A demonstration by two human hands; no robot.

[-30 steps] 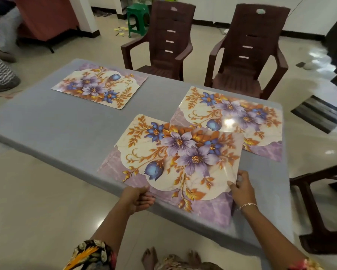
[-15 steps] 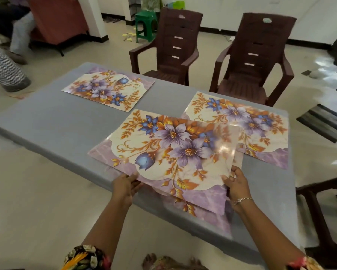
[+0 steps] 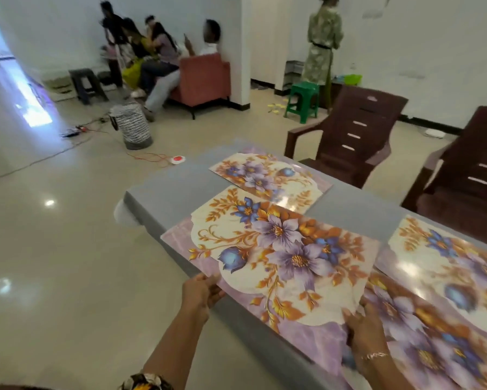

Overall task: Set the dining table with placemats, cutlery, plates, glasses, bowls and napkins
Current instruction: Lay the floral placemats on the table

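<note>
Grey desk edge beneath my hands, bare stretch ahead-left. Left hand, right hand both pinch floral placemat near edge.

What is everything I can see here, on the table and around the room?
held placemat: one, purple-and-orange floral, over the table's near edge
laid placemats: three, same print, far, right and near right on the table
table: one, grey-covered, centre
armchairs: two, brown plastic, behind the table
green stool: one, green, by the far wall
grey stool: one, grey, far left
sofa: one, pink, by the pillar
basket: one, black-and-white, on the floor
people: several seated at the sofa, one standing in green
left hand: one, grips the held placemat's near left corner
right hand: one, braceleted, grips its near right corner
</note>
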